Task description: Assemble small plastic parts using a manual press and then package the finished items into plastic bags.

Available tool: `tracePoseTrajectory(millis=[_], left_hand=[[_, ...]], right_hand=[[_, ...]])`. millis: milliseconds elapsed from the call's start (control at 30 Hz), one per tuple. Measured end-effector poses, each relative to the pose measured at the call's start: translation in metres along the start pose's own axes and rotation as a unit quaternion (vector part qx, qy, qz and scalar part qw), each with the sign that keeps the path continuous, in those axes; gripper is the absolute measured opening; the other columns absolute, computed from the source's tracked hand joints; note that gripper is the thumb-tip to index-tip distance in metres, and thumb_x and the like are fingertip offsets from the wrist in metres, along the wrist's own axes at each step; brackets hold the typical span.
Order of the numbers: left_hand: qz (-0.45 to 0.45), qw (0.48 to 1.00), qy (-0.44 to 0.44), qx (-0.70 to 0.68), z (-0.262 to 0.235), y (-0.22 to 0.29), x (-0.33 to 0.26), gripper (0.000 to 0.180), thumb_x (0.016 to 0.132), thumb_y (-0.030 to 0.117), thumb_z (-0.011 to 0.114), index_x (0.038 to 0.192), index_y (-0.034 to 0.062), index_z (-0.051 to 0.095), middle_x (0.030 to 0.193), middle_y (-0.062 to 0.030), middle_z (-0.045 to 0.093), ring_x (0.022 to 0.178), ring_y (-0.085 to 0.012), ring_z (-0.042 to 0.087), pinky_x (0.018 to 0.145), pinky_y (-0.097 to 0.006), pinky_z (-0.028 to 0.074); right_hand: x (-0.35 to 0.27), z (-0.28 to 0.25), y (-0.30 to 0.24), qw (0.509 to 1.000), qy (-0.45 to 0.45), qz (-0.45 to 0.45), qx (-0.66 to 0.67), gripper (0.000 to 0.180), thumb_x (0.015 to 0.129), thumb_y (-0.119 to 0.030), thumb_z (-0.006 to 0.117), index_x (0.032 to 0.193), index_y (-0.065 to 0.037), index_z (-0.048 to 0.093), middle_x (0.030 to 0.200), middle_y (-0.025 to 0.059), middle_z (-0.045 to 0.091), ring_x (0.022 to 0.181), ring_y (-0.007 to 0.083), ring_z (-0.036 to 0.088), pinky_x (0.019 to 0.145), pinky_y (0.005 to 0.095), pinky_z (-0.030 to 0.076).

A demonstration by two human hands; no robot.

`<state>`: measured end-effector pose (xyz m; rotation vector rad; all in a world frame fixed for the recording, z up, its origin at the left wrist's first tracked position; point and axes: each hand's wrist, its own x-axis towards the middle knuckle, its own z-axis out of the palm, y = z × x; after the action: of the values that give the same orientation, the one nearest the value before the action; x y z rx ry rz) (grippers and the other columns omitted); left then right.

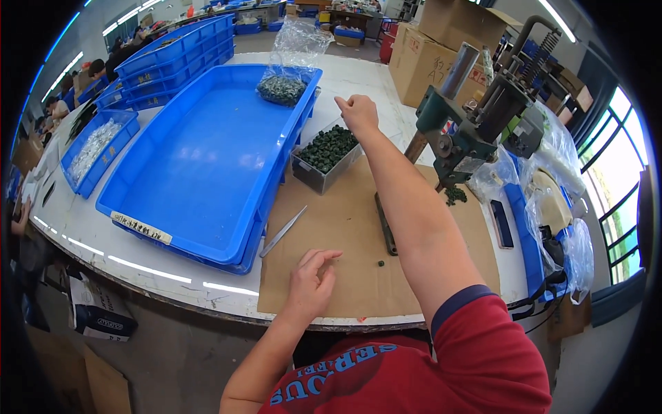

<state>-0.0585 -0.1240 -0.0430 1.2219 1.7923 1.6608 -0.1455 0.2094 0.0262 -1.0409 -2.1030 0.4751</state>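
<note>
2 hands: left hand (312, 281), right hand (358, 112). 1 clear box of dark green parts (327, 159). 1 plastic bag w/ green parts (284, 85). 1 big blue tray (200, 165) up front, approx. 4 more stacked behind. 1 green press (469, 131). 1 metal strip (283, 231). 1 loose part (380, 263) on cardboard sheet (345, 228). 2 cardboard boxes (441, 48).

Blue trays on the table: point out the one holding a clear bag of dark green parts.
It is the big shallow blue tray directly left of the grey box; the bag sits in its far corner. The small tray further left holds whitish parts instead.
</note>
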Motion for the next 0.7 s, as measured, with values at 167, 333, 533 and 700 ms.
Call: tracePoseTrajectory(millis=[167,333,533,700], left_hand=[[0.003,0.999,-0.025,0.03,0.002,-0.001,-0.005,0.029,0.077,-0.008,0.05,0.102,-0.0007,0.062,0.1,-0.0099,0.061,0.09,-0.022,0.058,0.08,-0.028,0.046],[0.115,0.983,-0.042,0.138,0.013,-0.004,0.006,0.027,0.078,-0.005,0.054,0.103,-0.0005,0.062,0.101,-0.0111,0.061,0.092,-0.0256,0.057,0.08,-0.031,0.047],[0.169,0.958,-0.081,0.217,0.046,0.014,0.009,0.026,0.077,0.001,0.06,0.103,-0.0003,0.062,0.1,-0.0116,0.06,0.091,-0.029,0.055,0.081,-0.036,0.046],[0.152,0.937,-0.164,0.27,0.073,0.015,0.026,0.025,0.078,0.004,0.062,0.103,0.0021,0.064,0.102,-0.0133,0.06,0.09,-0.0305,0.055,0.08,-0.038,0.046]], right_hand=[[0.002,-0.003,-0.009,0.998,0.003,-0.055,-0.038,0.058,0.08,-0.059,0.061,0.065,-0.002,0.063,0.065,0.0117,0.063,0.061,0.0297,0.058,0.059,0.0388,0.046],[0.004,0.001,-0.007,0.992,-0.022,-0.076,-0.094,0.067,0.083,-0.067,0.048,0.07,-0.003,0.065,0.069,0.0131,0.065,0.063,0.0318,0.059,0.061,0.0406,0.046],[-0.026,-0.032,-0.014,0.988,0.079,-0.123,0.044,0.06,0.089,-0.054,0.045,0.067,0.001,0.06,0.068,0.0197,0.062,0.063,0.0385,0.056,0.064,0.0461,0.043],[-0.151,-0.079,-0.029,0.936,0.025,-0.323,0.138,0.02,0.08,-0.021,0.062,0.067,-0.008,0.054,0.067,0.0114,0.057,0.062,0.0303,0.054,0.062,0.0382,0.043]])
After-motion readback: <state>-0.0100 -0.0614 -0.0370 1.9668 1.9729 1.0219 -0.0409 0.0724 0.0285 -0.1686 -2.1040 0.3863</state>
